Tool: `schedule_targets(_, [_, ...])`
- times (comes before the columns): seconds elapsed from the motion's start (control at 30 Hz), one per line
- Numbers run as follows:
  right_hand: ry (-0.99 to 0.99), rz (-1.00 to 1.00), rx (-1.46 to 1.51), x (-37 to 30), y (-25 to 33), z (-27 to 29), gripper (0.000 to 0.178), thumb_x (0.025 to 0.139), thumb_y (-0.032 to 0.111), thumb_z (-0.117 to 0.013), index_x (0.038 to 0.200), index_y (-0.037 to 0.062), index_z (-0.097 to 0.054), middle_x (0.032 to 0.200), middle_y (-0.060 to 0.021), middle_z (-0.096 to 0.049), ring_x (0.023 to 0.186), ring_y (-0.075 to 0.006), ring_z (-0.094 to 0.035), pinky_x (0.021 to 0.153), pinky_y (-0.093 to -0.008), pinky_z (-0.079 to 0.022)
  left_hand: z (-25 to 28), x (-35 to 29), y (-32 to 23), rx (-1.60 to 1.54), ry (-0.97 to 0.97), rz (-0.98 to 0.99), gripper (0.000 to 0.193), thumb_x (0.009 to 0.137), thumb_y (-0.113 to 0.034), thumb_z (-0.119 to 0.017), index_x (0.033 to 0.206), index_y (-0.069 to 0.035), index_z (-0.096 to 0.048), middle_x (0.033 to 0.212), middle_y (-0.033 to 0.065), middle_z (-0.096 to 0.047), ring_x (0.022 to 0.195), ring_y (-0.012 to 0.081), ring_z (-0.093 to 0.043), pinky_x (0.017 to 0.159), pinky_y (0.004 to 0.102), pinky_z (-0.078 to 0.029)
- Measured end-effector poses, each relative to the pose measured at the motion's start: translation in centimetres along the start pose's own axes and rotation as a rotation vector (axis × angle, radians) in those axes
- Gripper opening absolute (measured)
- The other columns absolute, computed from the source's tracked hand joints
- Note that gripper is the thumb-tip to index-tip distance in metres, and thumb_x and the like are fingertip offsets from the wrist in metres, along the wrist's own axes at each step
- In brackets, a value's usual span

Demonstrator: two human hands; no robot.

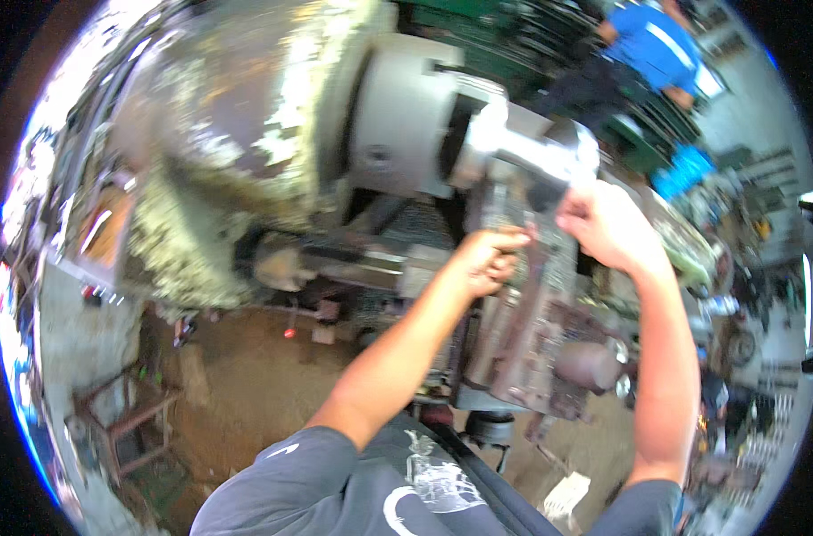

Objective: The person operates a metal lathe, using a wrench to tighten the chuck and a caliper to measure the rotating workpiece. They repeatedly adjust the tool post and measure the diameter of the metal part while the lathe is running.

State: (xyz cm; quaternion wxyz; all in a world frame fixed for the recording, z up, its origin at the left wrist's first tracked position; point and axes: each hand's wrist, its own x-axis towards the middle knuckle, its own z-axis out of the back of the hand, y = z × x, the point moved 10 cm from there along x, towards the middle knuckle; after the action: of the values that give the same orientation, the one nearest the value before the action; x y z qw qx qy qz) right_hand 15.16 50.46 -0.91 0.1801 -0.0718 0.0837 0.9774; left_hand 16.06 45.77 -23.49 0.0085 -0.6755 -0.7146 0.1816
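A large grey lathe chuck [402, 125] holds a shiny metal cylinder-shaped workpiece [536, 156], blurred and glaring in places. My left hand [487, 259] is closed over the lathe's carriage [536, 313], thumb and forefinger pressed together. Whatever is in that pinch is too small and smeared to name. Close by the workpiece's right end, my right hand [607, 228] is closed too, its fingertips drawn together toward the left. I cannot make out what they hold, nor whether that hand touches the metal.
The worn, peeling headstock [237, 107] fills the upper left. Metal chips [420, 223] lie beneath the chuck. A thick round knob [588, 366] sticks out from the carriage. A metal frame stand [138, 420] is on the floor at left. Someone in a blue shirt [652, 49] is at the back right.
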Motion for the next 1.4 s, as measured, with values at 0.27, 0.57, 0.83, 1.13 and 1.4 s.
schedule_targets(0.27, [0.262,0.048,0.124,-1.0,0.2,-1.5,0.021,0.076,0.007,-0.078,0.093,-0.002,-0.071,0.08,-0.0161,-0.072,0.077,-0.0276,-0.072,0.072,-0.0383,-0.055,-0.5,-0.2,-0.4,0.006,-0.013,-0.015,0.02,0.095,-0.013,-0.064,0.11,0.0,-0.067,0.075,-0.0028,-0.056,0.047,0.0032,-0.037,0.04,0.0196,-0.029])
schedule_targets(0.57, [0.347,0.072,0.053,-0.7,1.2,-2.8,0.028,0.068,0.013,-0.084,0.09,0.0001,-0.073,0.085,-0.0194,-0.072,0.086,-0.0371,-0.071,0.077,-0.0437,-0.056,0.0,-0.2,-1.4,-0.069,-0.01,-0.071,0.02,0.096,-0.01,-0.065,0.113,0.002,-0.065,0.091,0.0018,-0.067,0.05,0.0023,-0.039,0.039,0.0187,-0.029])
schedule_targets(0.83, [0.287,0.116,-0.004,-0.4,2.3,-2.5,0.024,0.069,0.014,-0.083,0.088,0.0004,-0.074,0.084,-0.0204,-0.072,0.087,-0.038,-0.071,0.078,-0.0443,-0.057,-0.2,-0.1,-1.2,-0.01,0.007,-0.044,0.014,0.094,-0.005,-0.066,0.106,0.002,-0.066,0.09,0.0042,-0.069,0.049,0.0021,-0.043,0.04,0.0177,-0.031])
schedule_targets(1.13, [0.253,0.195,-0.194,-0.4,3.3,-2.8,0.013,0.075,0.012,-0.074,0.075,-0.0012,-0.073,0.076,-0.0243,-0.069,0.076,-0.0415,-0.07,0.071,-0.0481,-0.058,-0.3,-0.3,-1.0,0.017,0.012,-0.004,0.017,0.094,-0.006,-0.067,0.11,-0.001,-0.065,0.077,-0.0019,-0.061,0.048,0.0024,-0.042,0.039,0.0181,-0.031])
schedule_targets(1.4, [0.219,0.217,-0.249,-1.5,2.8,-3.6,0.022,0.084,0.02,-0.067,0.074,0.0008,-0.073,0.072,-0.0241,-0.068,0.071,-0.0414,-0.07,0.069,-0.0482,-0.058,-0.2,-0.9,-0.9,0.046,-0.024,0.003,0.014,0.095,-0.008,-0.068,0.107,-0.001,-0.068,0.071,-0.0029,-0.057,0.048,0.0023,-0.041,0.039,0.0185,-0.03])
